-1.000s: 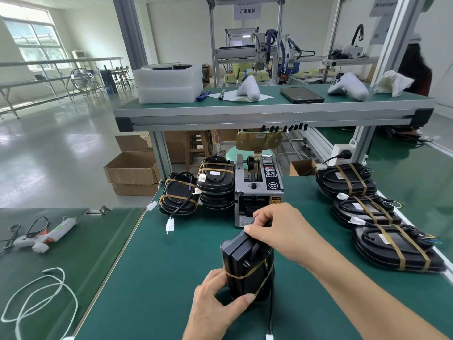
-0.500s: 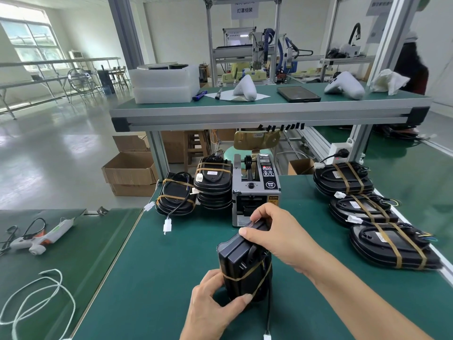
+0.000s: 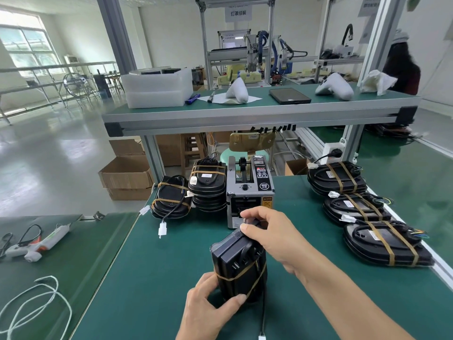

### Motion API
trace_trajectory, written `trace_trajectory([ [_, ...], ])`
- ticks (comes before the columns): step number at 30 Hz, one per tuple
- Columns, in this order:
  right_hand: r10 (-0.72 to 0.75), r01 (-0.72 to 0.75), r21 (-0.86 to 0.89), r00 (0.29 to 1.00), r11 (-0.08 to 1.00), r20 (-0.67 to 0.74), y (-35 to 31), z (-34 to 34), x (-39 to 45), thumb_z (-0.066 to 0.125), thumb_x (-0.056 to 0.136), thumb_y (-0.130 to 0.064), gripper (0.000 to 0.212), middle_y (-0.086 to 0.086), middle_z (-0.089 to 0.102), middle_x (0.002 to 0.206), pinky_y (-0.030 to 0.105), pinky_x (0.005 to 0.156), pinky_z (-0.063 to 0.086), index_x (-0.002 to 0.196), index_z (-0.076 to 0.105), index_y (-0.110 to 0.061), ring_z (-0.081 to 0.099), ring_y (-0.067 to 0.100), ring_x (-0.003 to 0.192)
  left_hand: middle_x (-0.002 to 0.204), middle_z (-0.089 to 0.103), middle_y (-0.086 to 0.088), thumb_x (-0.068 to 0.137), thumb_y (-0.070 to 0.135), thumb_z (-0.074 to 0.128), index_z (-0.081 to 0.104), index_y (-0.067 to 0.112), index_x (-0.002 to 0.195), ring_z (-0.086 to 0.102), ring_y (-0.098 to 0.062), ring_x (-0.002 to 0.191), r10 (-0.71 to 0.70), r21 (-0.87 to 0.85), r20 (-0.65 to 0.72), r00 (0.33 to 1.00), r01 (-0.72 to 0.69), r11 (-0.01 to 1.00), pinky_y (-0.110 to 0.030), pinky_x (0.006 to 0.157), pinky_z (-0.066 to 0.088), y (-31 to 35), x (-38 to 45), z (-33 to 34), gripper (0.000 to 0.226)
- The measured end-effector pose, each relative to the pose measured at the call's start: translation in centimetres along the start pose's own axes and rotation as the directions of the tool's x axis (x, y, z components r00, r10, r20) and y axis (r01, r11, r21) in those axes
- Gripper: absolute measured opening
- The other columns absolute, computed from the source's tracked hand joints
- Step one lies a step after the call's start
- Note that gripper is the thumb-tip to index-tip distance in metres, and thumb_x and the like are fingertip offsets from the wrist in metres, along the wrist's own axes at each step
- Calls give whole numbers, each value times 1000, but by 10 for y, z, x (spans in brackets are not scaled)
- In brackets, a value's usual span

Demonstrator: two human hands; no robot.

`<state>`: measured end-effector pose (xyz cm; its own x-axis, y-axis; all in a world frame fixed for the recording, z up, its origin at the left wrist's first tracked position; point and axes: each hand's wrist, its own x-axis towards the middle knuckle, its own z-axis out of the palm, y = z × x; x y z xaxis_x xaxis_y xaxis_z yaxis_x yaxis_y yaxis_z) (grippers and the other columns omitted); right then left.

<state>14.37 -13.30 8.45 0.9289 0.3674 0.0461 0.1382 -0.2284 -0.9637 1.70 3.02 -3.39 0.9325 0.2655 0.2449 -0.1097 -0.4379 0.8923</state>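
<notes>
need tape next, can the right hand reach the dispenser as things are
Probably yes: the right hand grips the bundle just in front of the dispenser, nothing between them, but it must let go first.

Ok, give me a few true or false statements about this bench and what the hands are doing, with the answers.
1. The left hand and the right hand both hold the black bundle. True.
2. The black bundle lies flat. False: it is held on end, leaning slightly.
3. The tape dispenser stands just behind the black bundle. True.
4. A dark tablet lies on the upper shelf. True.
5. The glue gun lies on the upper shelf too. False: the glue gun lies on the side table at the left.
</notes>
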Motion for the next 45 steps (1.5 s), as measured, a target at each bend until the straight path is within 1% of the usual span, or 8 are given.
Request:
trace_trajectory([
  [9, 97, -68, 336, 993, 939, -69, 43, -8, -10, 61, 104, -30, 23, -11, 78, 113, 28, 91, 52, 125, 69, -31, 71, 6, 108, 105, 79, 25, 69, 52, 79, 67, 50, 117, 74, 3, 102, -178, -2, -7, 984, 178, 984, -22, 88, 57, -2, 1, 1, 49],
  [14, 126, -95, 98, 911, 991, -394, 121, -20, -56, 71, 96, -11, 16, -4, 79, 84, 21, 80, 55, 94, 78, -26, 76, 22, 87, 108, 78, 27, 74, 56, 71, 57, 64, 114, 74, 4, 104, -260, -66, -4, 966, 259, 964, -23, 91, 54, -2, 6, -1, 44],
  [18, 62, -89, -49, 916, 995, -397, 135, -15, -60, 74, 93, -8, 25, -6, 76, 71, 11, 71, 48, 80, 79, -29, 69, 7, 65, 109, 81, 13, 78, 52, 70, 68, 45, 110, 76, -8, 106, -313, -197, -42, 949, 299, 934, -25, 89, 58, -2, 4, -3, 33],
  [23, 24, -89, -148, 917, 985, -398, 132, -11, -53, 79, 87, -10, 32, -10, 74, 67, 18, 67, 49, 72, 76, -38, 68, 22, 63, 101, 81, 15, 107, 23, 61, 71, 29, 114, 74, 2, 93, -387, -324, -288, 876, 291, 900, -14, 76, 51, 8, 4, -14, 15],
  [31, -40, -48, -186, 898, 981, -439, 129, -7, -55, 80, 82, -2, 36, -15, 69, 58, 8, 55, 43, 66, 76, -33, 61, 15, 53, 96, 73, 10, 112, 22, 51, 68, 25, 102, 64, 17, 80, -236, -70, -434, 869, 229, 971, -1, 64, 42, 34, 74, -109, 20],
  [36, -56, -49, -223, 896, 974, -440, 130, -7, -52, 82, 79, 1, 38, -16, 66, 55, 12, 52, 43, 64, 75, -32, 59, 17, 49, 89, 63, 16, 114, 36, 43, 56, 35, 92, 65, 11, 65, -309, 5, -302, 902, 326, 945, -13, 53, 52, 39, 150, -181, 25],
  [39, -45, -61, -230, 902, 971, -430, 131, -7, -52, 83, 78, -2, 39, -17, 66, 56, 12, 48, 42, 64, 74, -37, 58, 13, 48, 67, 73, -2, 112, 36, 46, 66, 15, 99, 68, -10, 50, -399, -32, -192, 897, 401, 916, -19, 34, 39, 22, 192, -203, 32],
  [45, -34, -61, -222, 915, 973, -402, 131, -5, -50, 81, 79, -9, 41, -20, 67, 59, 3, 46, 38, 87, 73, -48, 53, -2, 43, 69, 67, -18, 108, 43, 52, 66, 4, 96, 63, -26, 52, -460, 19, 14, 888, 460, 888, -22, 41, 35, -3, 237, -206, 43],
])
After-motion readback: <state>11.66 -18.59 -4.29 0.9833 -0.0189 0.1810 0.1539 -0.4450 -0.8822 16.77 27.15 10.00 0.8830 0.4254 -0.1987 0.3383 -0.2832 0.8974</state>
